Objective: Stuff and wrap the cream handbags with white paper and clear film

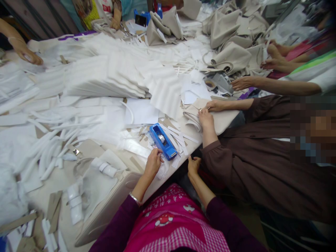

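Note:
My left hand [153, 163] is at the near edge of a blue tape dispenser [163, 141], thumb and fingers pinched together. What they pinch, if anything, is too small to make out. Off the table edge to the right, my right hand [193, 166] has thumb and fingers loosely apart, and nothing shows in it. Left of my left arm lies a beige handbag [110, 206] on its side. White wrapping [105, 167] covers parts of its straps, and a metal clasp [76, 152] shows near its far end.
Stacked white foam sheets [105, 77] and white padding tubes [51, 154] cover the table's middle and left. Paper strips [181, 136] surround the dispenser. At right, a co-worker's hands [207, 119] handle a beige bag piece. More beige bags [225, 28] are piled behind.

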`<state>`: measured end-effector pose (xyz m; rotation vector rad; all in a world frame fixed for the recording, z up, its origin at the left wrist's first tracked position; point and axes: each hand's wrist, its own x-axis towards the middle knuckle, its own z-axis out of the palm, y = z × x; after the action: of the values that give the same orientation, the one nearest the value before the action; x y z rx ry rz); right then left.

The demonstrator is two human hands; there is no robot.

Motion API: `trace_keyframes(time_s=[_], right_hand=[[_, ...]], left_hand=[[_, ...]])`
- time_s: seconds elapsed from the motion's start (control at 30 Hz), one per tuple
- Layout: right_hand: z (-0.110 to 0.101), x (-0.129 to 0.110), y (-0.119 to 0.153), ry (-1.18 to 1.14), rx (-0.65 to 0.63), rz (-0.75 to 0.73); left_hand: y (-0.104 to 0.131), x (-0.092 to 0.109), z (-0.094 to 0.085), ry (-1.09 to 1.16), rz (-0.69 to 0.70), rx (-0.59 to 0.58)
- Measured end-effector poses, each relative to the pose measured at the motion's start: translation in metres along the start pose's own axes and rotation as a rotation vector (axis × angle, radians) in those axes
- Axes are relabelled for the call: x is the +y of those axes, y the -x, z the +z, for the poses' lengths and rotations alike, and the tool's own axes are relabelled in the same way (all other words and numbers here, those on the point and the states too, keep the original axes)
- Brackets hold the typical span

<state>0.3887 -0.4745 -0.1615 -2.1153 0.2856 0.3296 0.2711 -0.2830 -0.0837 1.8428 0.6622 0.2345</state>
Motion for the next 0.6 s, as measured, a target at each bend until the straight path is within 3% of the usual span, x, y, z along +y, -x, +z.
trace_keyframes(time_s=[0.27, 0.47, 0.6], right_hand=[[-0.014, -0.007, 0.002, 0.156, -0.052, -0.094], [-0.006, -0.011, 0.006, 0.184, -0.074, -0.050], [-0.015, 0.005, 0.017, 0.075, -0.149, 0.017]], left_hand=[[0.000, 0.003, -0.005, 0.015, 0.000, 0.007], [0.001, 0.004, -0.016, 0.013, -0.012, 0.052], [-0.009, 0.012, -0.031, -0.074, 0.031, 0.153]])
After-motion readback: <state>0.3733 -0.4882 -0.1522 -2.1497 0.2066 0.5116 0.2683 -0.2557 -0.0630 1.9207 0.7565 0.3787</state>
